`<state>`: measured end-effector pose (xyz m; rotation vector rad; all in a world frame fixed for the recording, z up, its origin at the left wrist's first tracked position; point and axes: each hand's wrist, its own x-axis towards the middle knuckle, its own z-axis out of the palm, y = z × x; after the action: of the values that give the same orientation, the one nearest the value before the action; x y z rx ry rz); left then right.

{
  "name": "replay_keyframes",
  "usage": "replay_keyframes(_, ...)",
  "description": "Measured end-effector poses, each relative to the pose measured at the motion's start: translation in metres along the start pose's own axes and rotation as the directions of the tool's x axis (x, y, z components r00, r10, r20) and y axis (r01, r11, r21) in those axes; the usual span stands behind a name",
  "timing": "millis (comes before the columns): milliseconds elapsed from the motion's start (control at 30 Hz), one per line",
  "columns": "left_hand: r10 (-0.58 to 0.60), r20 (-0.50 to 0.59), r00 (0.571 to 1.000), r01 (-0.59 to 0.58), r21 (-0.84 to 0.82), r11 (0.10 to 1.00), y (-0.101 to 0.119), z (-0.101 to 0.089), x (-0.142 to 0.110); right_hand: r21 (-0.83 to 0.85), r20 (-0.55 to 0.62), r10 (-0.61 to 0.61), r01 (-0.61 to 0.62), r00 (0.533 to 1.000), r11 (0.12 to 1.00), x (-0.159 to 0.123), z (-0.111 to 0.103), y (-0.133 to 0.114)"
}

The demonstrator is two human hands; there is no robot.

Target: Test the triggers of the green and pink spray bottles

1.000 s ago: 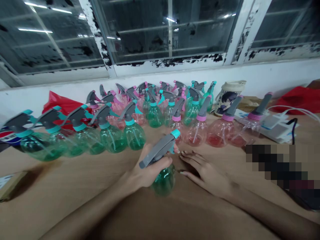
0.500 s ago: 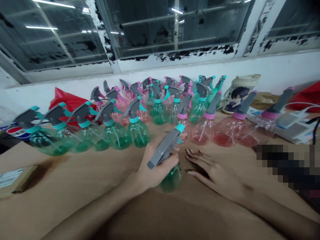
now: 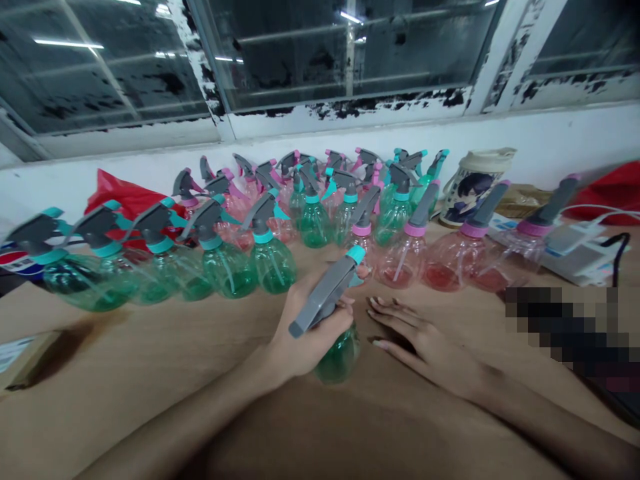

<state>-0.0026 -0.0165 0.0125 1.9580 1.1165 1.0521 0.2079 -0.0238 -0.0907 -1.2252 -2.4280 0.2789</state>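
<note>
My left hand (image 3: 305, 337) is wrapped round the neck of a green spray bottle (image 3: 339, 357) with a grey trigger head and a teal nozzle. The bottle stands on the brown table (image 3: 150, 373) in front of me. My right hand (image 3: 423, 340) lies flat on the table just right of the bottle, fingers stretched out and holding nothing. Behind them stands a row of green spray bottles (image 3: 270, 257) on the left and a row of pink spray bottles (image 3: 440, 257) on the right, with several more of both colours crowded further back.
A mug with a cartoon face (image 3: 475, 183) stands at the back right by the white wall. A white power strip with cables (image 3: 580, 250) lies right of the pink bottles. Red bags (image 3: 125, 200) sit at the back left and far right. A small box (image 3: 20, 357) lies at the left edge.
My left hand and the green bottle have stayed in place with only a slight shift of the view. My right hand has not moved.
</note>
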Motion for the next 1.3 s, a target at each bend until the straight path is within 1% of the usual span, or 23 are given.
replay_keyframes(167,0.013,0.023,1.0,-0.013,-0.014,1.0,0.0025,-0.0011,0.0002,0.019,-0.028,0.002,-0.001,1.0,1.0,-0.0008,0.0004,-0.0001)
replay_keyframes(333,-0.027,0.012,1.0,0.028,-0.032,0.999,-0.0019,-0.0038,-0.0021,0.031,-0.047,-0.022,0.023,0.999,0.999,-0.001,0.0004,0.0016)
replay_keyframes(467,-0.04,0.017,0.999,0.04,-0.011,0.999,-0.0013,-0.0054,-0.0019,0.022,-0.041,-0.012,0.012,0.999,1.0,-0.0011,0.0002,0.0014)
replay_keyframes(600,-0.006,0.035,0.999,0.006,0.01,1.0,-0.0012,-0.0042,-0.0016,0.037,-0.055,-0.018,0.02,0.998,0.999,-0.0013,0.0002,0.0009)
replay_keyframes(733,-0.007,0.016,1.0,0.007,0.009,1.0,-0.004,-0.0031,-0.0031,0.026,-0.044,-0.015,0.016,0.999,1.0,-0.0013,0.0002,0.0013)
replay_keyframes(867,0.028,0.013,1.0,-0.029,0.058,0.998,-0.0043,-0.005,-0.0011,0.02,-0.032,-0.011,0.012,0.999,1.0,-0.0012,0.0002,0.0013)
replay_keyframes(1033,-0.017,-0.016,1.0,0.017,0.018,1.0,-0.0028,-0.0052,0.0038,0.052,-0.053,-0.016,0.019,0.998,0.998,-0.001,0.0007,0.0019)
replay_keyframes(1100,-0.012,-0.024,1.0,0.012,0.008,1.0,-0.0013,-0.0043,0.0037,0.054,-0.05,-0.017,0.02,0.999,0.998,-0.0011,0.0011,0.0026)
replay_keyframes(1300,0.041,-0.03,0.999,-0.038,0.094,0.995,0.0028,-0.0024,0.0004,0.029,-0.039,-0.014,0.015,0.999,0.999,-0.0021,0.0021,0.0033)
